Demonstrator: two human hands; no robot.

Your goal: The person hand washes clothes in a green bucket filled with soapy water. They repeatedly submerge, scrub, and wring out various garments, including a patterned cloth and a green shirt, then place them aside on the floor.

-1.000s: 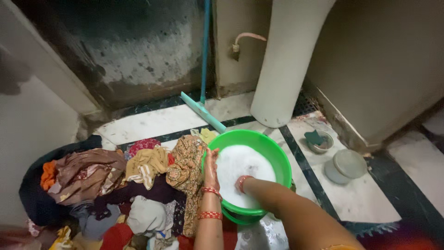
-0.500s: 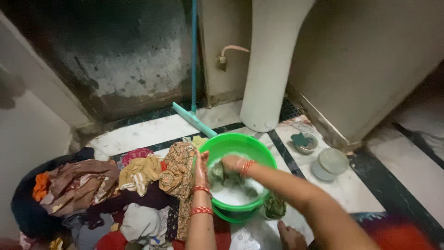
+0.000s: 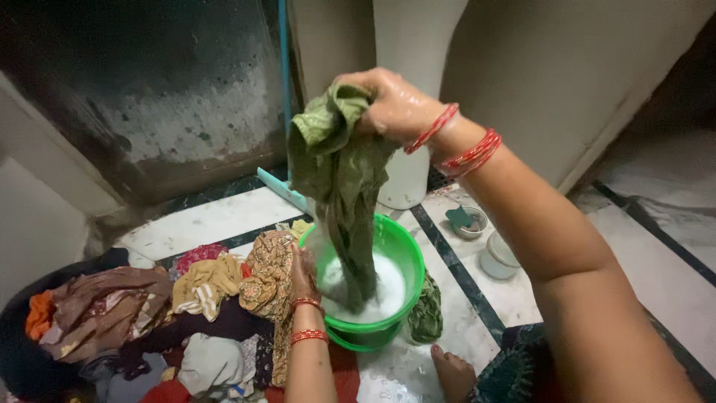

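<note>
partly sunk in foam, green cloth [image 3: 339, 172] hides right hand's [image 3: 391, 104] fingertips.

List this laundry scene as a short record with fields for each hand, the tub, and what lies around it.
right hand: raised high, gripping a wet green cloth that hangs down into the tub
left hand: resting on the tub's near-left rim
tub: bright green, round, holding white foamy water
clothes pile: mixed colours, heaped on the floor left of the tub
second green cloth: crumpled on the floor right of the tub
small containers: two, on the tiles further right
wiper: teal, leaning at the wall behind
</note>
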